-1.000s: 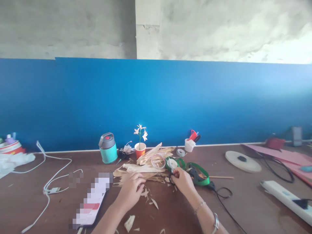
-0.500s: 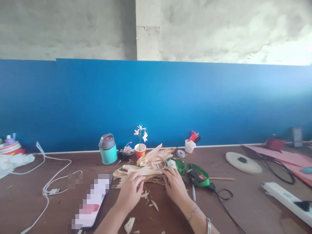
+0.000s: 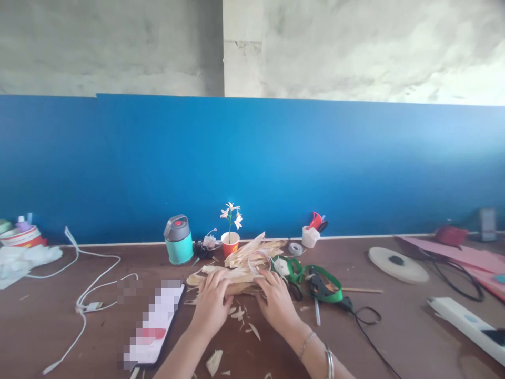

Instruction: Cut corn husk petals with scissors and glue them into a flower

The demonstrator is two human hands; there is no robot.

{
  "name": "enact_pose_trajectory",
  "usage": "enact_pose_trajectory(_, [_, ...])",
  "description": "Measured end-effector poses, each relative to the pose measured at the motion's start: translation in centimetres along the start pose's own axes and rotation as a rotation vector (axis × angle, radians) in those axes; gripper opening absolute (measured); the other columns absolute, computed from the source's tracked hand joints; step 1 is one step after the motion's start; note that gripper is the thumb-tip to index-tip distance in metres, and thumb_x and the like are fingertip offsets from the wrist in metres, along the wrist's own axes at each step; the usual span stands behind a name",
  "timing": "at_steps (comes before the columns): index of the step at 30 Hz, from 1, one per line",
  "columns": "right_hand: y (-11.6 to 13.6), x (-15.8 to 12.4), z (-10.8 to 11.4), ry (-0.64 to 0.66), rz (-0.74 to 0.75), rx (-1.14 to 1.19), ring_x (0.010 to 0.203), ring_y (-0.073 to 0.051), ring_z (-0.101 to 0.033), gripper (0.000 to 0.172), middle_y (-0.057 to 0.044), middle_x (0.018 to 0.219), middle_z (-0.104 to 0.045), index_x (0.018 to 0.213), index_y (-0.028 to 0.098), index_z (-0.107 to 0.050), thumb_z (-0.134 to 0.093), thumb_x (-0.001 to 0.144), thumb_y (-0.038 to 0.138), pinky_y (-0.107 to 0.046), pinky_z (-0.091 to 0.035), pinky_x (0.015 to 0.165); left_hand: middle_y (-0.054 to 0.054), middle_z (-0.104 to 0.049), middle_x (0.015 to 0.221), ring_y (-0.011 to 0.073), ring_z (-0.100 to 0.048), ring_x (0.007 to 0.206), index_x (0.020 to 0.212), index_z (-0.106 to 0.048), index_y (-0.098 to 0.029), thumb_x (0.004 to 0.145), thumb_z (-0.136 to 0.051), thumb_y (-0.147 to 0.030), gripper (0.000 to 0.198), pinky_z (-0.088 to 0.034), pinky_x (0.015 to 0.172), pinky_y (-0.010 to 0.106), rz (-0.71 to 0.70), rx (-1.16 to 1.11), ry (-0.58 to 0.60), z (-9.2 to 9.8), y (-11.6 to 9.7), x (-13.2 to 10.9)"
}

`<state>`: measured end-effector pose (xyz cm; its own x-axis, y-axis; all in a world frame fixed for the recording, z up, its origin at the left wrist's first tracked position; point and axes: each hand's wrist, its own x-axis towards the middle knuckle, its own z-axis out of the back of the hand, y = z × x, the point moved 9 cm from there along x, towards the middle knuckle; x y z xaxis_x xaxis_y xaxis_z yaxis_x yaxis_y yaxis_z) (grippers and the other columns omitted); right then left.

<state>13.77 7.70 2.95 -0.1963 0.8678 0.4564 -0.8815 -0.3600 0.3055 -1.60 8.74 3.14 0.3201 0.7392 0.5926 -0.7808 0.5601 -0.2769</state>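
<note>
A loose pile of dried corn husks [image 3: 236, 275] lies on the table in front of me. My left hand [image 3: 213, 300] is on the near left part of the pile, its fingers over the top and its thumb at the front edge. At the right end, my right hand [image 3: 275, 300] grips the husks in the same way, fingers on top and thumb below. Just beyond its fingertips rests a pale ring-shaped roll [image 3: 260, 261]. Small husk scraps [image 3: 254, 330] are scattered between my forearms. The fingertips are partly lost among the husks.
Behind the pile stand a red paper cup [image 3: 230, 245] with a flower stem and a turquoise jar [image 3: 179, 247]. A phone [image 3: 158, 331] lies left. To the right are a green ribbon [image 3: 334, 292], a black glue gun [image 3: 316, 281], its cord and a white power strip [image 3: 461, 326].
My left hand has stretched its fingers forward over the husks from a more curled pose. My right hand has shifted slightly left against the pile. The whole view has moved a little.
</note>
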Motion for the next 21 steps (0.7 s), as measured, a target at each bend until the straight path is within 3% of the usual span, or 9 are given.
enact_pose_trajectory(5, [2.4,1.2,-1.4,0.028,0.093,-0.022,0.103,-0.026,-0.049,0.023,-0.008,0.111,-0.060,0.092,0.021,-0.062,-0.052,0.076,0.007,-0.038,-0.039,0.085,0.009,-0.061,0.117,0.0293,-0.048,0.117,0.074,-0.063,-0.021,0.074,-0.050,-0.005,0.020,-0.039,0.093,0.048,-0.008,0.081,-0.032,0.3,-0.2,0.1])
enact_pose_trajectory(8, [2.5,2.5,-1.4,-0.031,0.082,0.038,0.091,-0.024,-0.051,0.016,-0.007,0.093,-0.062,0.076,0.020,-0.061,-0.051,0.077,0.008,-0.036,-0.038,0.080,0.011,-0.056,0.125,0.0317,-0.040,0.124,0.087,-0.065,-0.022,0.077,-0.050,-0.007,0.023,-0.035,0.097,0.051,0.043,0.126,-0.164,1.9,0.0,0.2])
enact_pose_trajectory(11, [1.1,3.8,-0.5,-0.138,-0.001,0.232,0.086,-0.023,-0.050,0.015,-0.006,0.081,-0.061,0.070,0.020,-0.060,-0.051,0.074,0.008,-0.035,-0.038,0.079,0.015,-0.046,0.133,0.0326,-0.034,0.129,0.108,-0.059,-0.020,0.080,-0.050,-0.011,0.031,-0.032,0.100,0.052,0.148,0.121,-0.378,4.2,0.7,-0.2])
enact_pose_trajectory(14, [-1.4,4.5,-0.7,-0.166,-0.134,0.563,0.082,-0.023,-0.051,0.011,-0.004,0.073,-0.060,0.066,0.020,-0.060,-0.053,0.069,0.012,-0.034,-0.039,0.077,0.016,-0.045,0.131,0.0313,-0.036,0.127,0.114,-0.053,-0.018,0.081,-0.048,-0.014,0.033,-0.031,0.102,0.051,0.222,0.040,-0.520,5.4,1.8,-0.6])
enact_pose_trajectory(17, [-3.4,4.6,-2.0,-0.120,-0.247,0.791,0.071,-0.020,-0.052,0.005,-0.002,0.069,-0.060,0.069,0.020,-0.060,-0.056,0.068,0.022,-0.031,-0.041,0.068,0.016,-0.048,0.126,0.0306,-0.040,0.123,0.121,-0.048,-0.017,0.081,-0.049,-0.019,0.039,-0.031,0.102,0.051,0.302,-0.089,-0.578,5.1,3.6,-1.1])
enact_pose_trajectory(21, [-4.2,4.6,-2.6,-0.085,-0.289,0.902,0.060,-0.015,-0.050,0.015,0.000,0.065,-0.057,0.071,0.019,-0.057,-0.055,0.072,0.034,-0.026,-0.040,0.058,0.014,-0.042,0.135,0.0295,-0.034,0.128,0.134,-0.035,-0.019,0.079,-0.056,-0.030,0.060,-0.028,0.105,0.047,0.506,-0.388,-0.632,3.9,6.5,-2.2])
